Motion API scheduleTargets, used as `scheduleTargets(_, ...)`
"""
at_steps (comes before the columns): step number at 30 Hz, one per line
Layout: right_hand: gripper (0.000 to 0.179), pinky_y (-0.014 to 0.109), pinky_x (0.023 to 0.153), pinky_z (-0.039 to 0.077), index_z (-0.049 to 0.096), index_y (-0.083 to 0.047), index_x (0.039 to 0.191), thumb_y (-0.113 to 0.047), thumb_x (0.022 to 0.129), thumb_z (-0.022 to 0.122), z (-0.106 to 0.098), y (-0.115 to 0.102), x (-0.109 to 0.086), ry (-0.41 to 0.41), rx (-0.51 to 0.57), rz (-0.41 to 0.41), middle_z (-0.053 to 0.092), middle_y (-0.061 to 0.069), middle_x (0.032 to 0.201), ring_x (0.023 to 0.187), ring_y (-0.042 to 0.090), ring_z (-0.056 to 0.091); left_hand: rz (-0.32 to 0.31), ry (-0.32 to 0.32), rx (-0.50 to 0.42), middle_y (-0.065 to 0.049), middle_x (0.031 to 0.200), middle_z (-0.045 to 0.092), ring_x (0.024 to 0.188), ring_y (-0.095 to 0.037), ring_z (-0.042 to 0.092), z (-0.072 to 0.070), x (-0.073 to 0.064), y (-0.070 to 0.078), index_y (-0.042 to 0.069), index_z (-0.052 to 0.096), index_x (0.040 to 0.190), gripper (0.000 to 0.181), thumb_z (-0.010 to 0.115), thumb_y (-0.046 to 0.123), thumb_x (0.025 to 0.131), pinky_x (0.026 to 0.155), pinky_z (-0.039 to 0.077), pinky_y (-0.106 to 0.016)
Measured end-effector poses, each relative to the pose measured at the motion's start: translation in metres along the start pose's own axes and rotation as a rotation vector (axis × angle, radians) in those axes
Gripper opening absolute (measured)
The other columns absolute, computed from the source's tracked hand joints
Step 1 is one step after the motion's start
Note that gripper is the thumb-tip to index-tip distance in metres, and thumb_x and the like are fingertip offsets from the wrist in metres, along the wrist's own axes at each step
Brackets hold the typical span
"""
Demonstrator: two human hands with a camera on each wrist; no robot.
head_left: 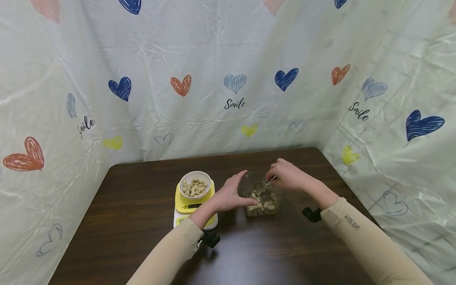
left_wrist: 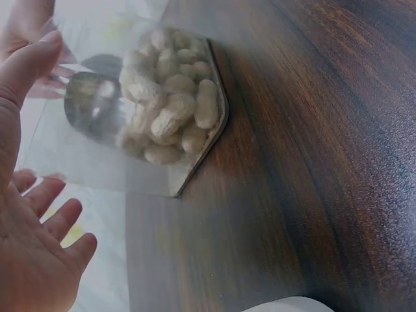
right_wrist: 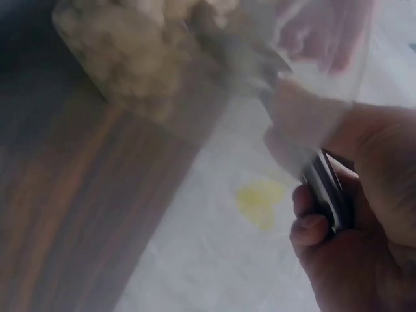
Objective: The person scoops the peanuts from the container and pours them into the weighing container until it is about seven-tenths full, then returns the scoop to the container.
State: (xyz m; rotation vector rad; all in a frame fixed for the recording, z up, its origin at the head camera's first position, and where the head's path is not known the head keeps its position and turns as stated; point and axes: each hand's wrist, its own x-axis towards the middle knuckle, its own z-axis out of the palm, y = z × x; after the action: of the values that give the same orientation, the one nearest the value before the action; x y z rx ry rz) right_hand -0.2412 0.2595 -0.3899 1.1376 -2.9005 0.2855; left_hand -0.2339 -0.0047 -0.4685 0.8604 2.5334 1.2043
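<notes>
Gripping ladle by handle with right hand, nearer | bowl left of and below fingers, inside box, beside peanuts | long axis slanting up-right | left hand spread around box, contact unclear

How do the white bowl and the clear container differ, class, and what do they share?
1. The white bowl is round and opaque; the clear container is see-through with straight sides.
2. The white bowl sits on a yellow-and-white scale; the clear container stands off it.
3. The clear container has a metal scoop in it; the white bowl has none.

Shared: both hold peanuts in their shells.
</notes>
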Motion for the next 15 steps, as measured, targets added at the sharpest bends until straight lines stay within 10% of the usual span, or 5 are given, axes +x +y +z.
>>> scheduleTargets(15, 0.005, 0.044, 0.087, 0.047, 0.079, -0.021, 0.098, -0.021, 0.094, 0.077, -0.012, 0.009, -0.002, -0.098, 0.177, 0.109, 0.066, -0.009, 0.098, 0.098, 0.019, 0.057, -0.007, 0.006, 0.009, 0.004, 0.154, 0.04, 0.146, -0.023, 0.032, 0.0, 0.001, 0.0, 0.027, 0.018, 0.164, 0.111, 0.08, 0.063, 0.079, 0.112, 0.036, -0.049)
